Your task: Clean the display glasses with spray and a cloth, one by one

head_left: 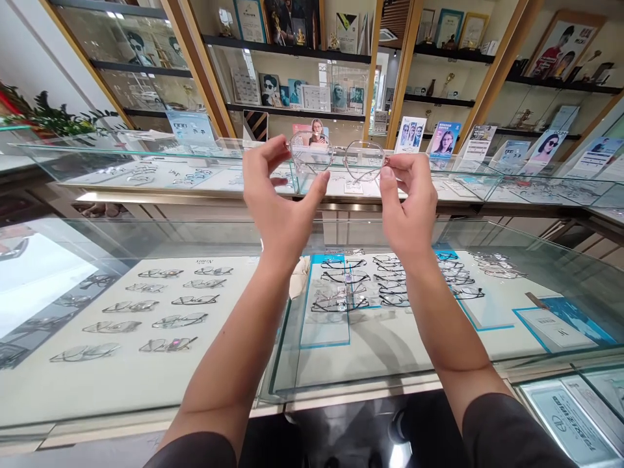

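eyeglasses point(340, 149) with thin rims and clear lenses were in the upper middle of the frame, lifted in front of the rear glass counter point(195, 198). they were supported by two bare hands, one at each side. the left hand point(279, 195) was grasping the outer end of the eyeglasses with its fingers, while its thumb was near the lower rim of the lens on that side; i could not tell if the thumb touched it. the right hand point(410, 203) was pinching the other outer end between thumb and fingers. both forearms came up from the bottom of the frame, out of dark sleeves point(507, 429). below the hands, across the middle and lower part of the frame, was a front display case point(214, 367) of glass. in its left part, light-coloured spectacles point(180, 320) lay in two columns, and in its centre, dark-framed spectacles point(347, 278) lay close together, some of them over a blue-edged sheet point(326, 335). another blue-edged card point(556, 327) lay at the right. a printed plaque point(568, 416) was in the lower right corner. at the top, upright cards point(443, 138) stood along the rear counter, before dark shelves point(292, 49) with framed pictures. a green plant point(53, 120) was at the upper left.
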Tool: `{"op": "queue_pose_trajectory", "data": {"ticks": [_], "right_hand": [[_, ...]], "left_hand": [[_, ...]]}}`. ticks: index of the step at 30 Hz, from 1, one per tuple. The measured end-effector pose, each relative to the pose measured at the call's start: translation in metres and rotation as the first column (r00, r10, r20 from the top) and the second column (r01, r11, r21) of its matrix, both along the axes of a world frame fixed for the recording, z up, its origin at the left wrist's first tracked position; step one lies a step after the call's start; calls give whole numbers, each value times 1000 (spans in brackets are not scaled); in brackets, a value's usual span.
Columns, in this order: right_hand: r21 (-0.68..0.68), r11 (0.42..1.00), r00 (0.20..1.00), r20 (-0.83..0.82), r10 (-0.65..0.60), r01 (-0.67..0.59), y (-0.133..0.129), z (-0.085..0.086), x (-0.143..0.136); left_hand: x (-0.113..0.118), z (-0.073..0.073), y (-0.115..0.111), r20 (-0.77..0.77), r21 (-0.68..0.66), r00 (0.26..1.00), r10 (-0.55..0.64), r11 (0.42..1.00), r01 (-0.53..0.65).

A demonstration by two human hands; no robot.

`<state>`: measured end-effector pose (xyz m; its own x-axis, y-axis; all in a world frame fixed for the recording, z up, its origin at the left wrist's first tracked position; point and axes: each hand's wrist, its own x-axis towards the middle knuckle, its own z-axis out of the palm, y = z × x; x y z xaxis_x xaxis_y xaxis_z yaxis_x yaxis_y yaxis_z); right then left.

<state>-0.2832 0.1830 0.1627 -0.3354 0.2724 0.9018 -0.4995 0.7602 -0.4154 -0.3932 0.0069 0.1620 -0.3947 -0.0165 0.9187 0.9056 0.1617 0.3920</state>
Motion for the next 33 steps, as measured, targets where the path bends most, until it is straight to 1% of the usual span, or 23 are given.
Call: {"op": "queue_pose_trajectory", "data": {"ticks": [3,5,6,8,11,14,16,18,20,22,24,30,33], "right_hand": [[-20,1000,1000,-27,13,-13,2,1,-2],[-43,998,999,-37,34,-36,2,-1,-3],[-55,997,998,-39,48,-50,2,-3,-3],[-81,993,996,-32,79,-81,-1,-10,-2],[-155,979,992,-9,129,-129,-6,-29,5],[-261,953,986,18,164,-153,-8,-56,12],[-313,940,988,31,153,-136,-5,-76,13],[-349,929,989,40,143,-120,-2,-94,11],[-384,916,988,54,147,-116,2,-109,8],[-415,903,986,65,153,-113,5,-118,6],[-434,894,985,79,156,-107,5,-121,6],[-451,880,971,105,215,-146,-1,-120,10],[-500,850,962,108,249,-164,-3,-121,10]], "left_hand": [[6,3,-5,16,-26,1000,27,999,-26],[7,-1,-8,40,-41,998,39,998,-38],[6,-6,-9,53,-41,998,42,998,-40],[7,-21,-10,74,-26,996,45,999,-43],[11,-52,-12,61,29,996,67,997,-69],[17,-83,-13,18,53,994,107,993,-108],[18,-101,-12,5,43,991,137,990,-137],[17,-115,-9,-11,23,989,144,989,-144],[13,-126,-7,-25,2,992,125,992,-125],[10,-133,-6,-26,-14,994,105,994,-106],[9,-137,-8,-20,-26,994,103,994,-103],[13,-136,-15,-55,-26,992,112,993,-114],[15,-135,-16,-13,-47,992,126,991,-126]]}}
